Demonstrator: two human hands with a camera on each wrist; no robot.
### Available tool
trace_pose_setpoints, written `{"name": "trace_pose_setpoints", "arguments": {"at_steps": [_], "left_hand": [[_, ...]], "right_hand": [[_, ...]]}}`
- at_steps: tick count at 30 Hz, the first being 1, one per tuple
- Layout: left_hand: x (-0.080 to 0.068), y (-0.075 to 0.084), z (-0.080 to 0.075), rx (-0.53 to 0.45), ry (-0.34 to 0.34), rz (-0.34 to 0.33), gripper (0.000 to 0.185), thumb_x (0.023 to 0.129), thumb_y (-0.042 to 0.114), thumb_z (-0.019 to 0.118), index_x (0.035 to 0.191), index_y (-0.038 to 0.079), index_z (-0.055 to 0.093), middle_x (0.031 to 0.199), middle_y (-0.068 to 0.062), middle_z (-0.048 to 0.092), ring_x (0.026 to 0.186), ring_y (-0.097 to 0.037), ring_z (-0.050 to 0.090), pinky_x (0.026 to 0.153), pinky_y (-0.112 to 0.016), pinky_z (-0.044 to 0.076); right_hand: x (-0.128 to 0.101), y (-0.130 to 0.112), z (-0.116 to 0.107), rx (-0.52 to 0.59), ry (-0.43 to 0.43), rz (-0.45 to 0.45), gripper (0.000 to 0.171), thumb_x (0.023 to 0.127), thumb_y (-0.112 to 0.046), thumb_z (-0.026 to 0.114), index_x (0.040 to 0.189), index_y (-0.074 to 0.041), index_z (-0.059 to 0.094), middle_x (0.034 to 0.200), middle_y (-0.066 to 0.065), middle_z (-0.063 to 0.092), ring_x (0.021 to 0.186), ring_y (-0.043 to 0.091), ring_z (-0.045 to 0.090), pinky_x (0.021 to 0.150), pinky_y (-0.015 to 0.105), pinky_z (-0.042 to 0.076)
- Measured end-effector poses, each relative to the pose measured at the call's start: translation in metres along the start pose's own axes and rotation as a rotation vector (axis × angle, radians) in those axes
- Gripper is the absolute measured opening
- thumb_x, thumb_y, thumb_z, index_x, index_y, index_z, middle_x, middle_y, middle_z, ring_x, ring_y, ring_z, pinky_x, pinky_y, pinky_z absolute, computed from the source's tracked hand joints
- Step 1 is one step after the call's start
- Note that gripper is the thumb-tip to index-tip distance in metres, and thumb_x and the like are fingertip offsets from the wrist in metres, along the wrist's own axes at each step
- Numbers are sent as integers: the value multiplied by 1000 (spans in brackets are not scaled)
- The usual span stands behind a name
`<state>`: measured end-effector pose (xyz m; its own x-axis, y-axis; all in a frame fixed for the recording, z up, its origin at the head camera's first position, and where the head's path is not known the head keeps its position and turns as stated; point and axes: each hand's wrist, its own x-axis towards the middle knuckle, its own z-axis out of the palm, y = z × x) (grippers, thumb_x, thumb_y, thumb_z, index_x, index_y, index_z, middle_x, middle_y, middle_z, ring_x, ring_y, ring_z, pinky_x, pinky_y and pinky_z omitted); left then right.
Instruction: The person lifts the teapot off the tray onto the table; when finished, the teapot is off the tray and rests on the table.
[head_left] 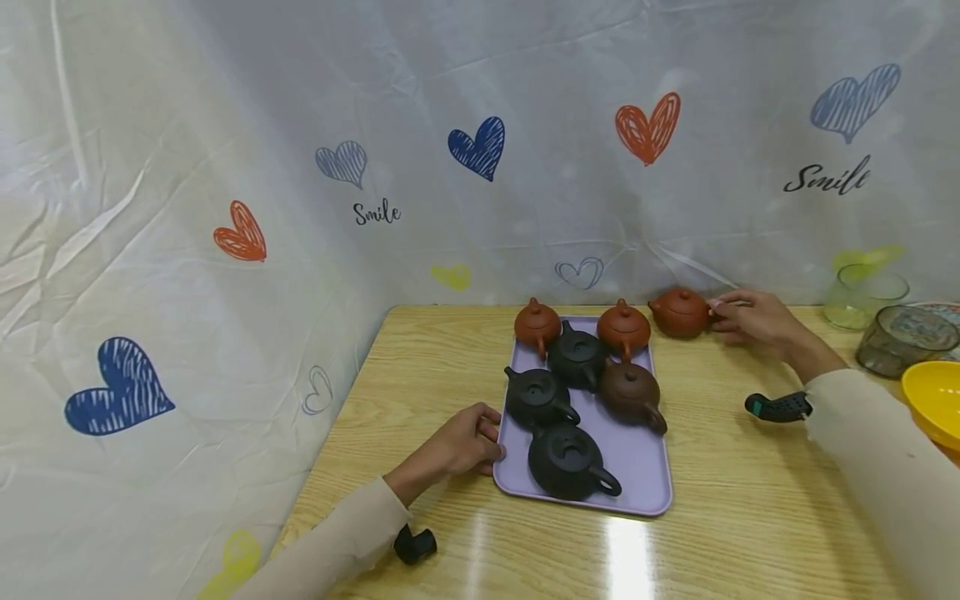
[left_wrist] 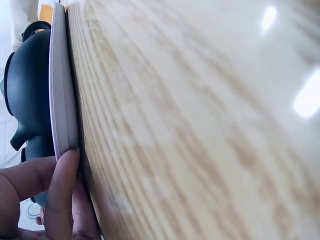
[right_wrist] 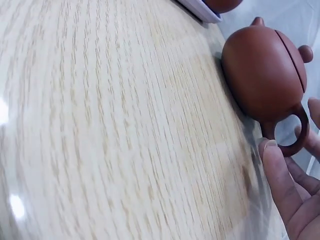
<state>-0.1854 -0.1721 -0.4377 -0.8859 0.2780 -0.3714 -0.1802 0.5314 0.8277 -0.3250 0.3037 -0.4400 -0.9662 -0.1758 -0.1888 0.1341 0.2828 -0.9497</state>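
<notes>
A lilac tray (head_left: 626,479) lies on the wooden table, carrying several teapots. My left hand (head_left: 467,442) is at its left side, pinching the rim (left_wrist: 64,100) between thumb and fingers. Right of the tray's far corner, an orange-brown teapot (head_left: 681,313) stands upright on the table. My right hand (head_left: 757,323) holds its loop handle (right_wrist: 295,142) with thumb and fingers. On the tray are black teapots (head_left: 566,461), a dark brown teapot (head_left: 630,390) and two orange-brown ones (head_left: 624,327) at the far end; the left one (head_left: 536,325) sits over the corner.
At the right stand a clear glass (head_left: 851,304), a smoky glass bowl (head_left: 896,346) and a yellow bowl (head_left: 941,400). A white curtain (head_left: 525,233) printed with hearts hangs behind the table's far edge and along the left. Black wrist devices (head_left: 778,407) sit by both cuffs.
</notes>
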Motion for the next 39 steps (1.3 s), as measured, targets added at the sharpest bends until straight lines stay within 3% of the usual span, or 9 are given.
{"name": "trace_pose_setpoints", "arguments": {"at_steps": [4, 10, 15, 21, 25, 34, 39], "left_hand": [[-2, 2, 0, -7, 6, -6, 47, 83, -1, 71, 126, -3, 52, 100, -13, 55, 75, -18, 60, 61, -31, 62], [-5, 3, 1, -41, 5, -9, 48, 82, -2, 71, 126, -4, 53, 102, -14, 56, 75, -19, 60, 62, -32, 62], [-7, 2, 1, -44, 14, -2, 47, 83, -1, 70, 126, -4, 53, 103, -14, 56, 74, -19, 61, 63, -32, 62], [-8, 2, 1, -77, 12, -9, 46, 84, -1, 69, 127, -5, 52, 103, -14, 56, 73, -19, 62, 64, -33, 62], [-8, 1, 1, -84, 19, -11, 44, 85, -1, 69, 126, -4, 52, 101, -13, 56, 72, -19, 62, 63, -33, 62], [-3, -2, 1, -95, 13, -3, 41, 86, 0, 68, 124, -4, 52, 101, -12, 55, 71, -18, 62, 62, -31, 62], [-3, -1, 2, -88, 10, 4, 41, 86, 0, 67, 124, -4, 52, 101, -13, 55, 71, -18, 62, 63, -31, 62]], "right_hand": [[-9, -3, -3, -93, 36, -12, 51, 103, -40, 54, 135, -1, 45, 92, -30, 62, 86, -5, 67, 78, 25, 62], [-25, -8, -6, -160, 121, -89, 46, 102, -41, 55, 128, -3, 54, 100, -32, 54, 86, -9, 63, 75, 24, 61], [-41, -20, 0, -188, 143, -116, 41, 100, -43, 60, 121, -7, 60, 95, -30, 60, 84, -6, 64, 72, 26, 61], [-64, -29, 20, -257, 79, -109, 54, 100, -47, 56, 127, 0, 55, 96, -28, 62, 86, -4, 64, 73, 30, 61], [-80, -34, 34, -283, 32, -99, 51, 101, -46, 56, 127, -1, 56, 98, -27, 62, 87, 0, 65, 73, 31, 60], [-116, -29, 72, -271, -54, -92, 42, 101, -39, 59, 121, -2, 63, 111, 0, 70, 87, 13, 66, 69, 34, 58], [-127, -20, 97, -196, -97, -44, 39, 101, -34, 61, 119, 0, 63, 105, 8, 69, 82, 16, 66, 64, 32, 57]]}}
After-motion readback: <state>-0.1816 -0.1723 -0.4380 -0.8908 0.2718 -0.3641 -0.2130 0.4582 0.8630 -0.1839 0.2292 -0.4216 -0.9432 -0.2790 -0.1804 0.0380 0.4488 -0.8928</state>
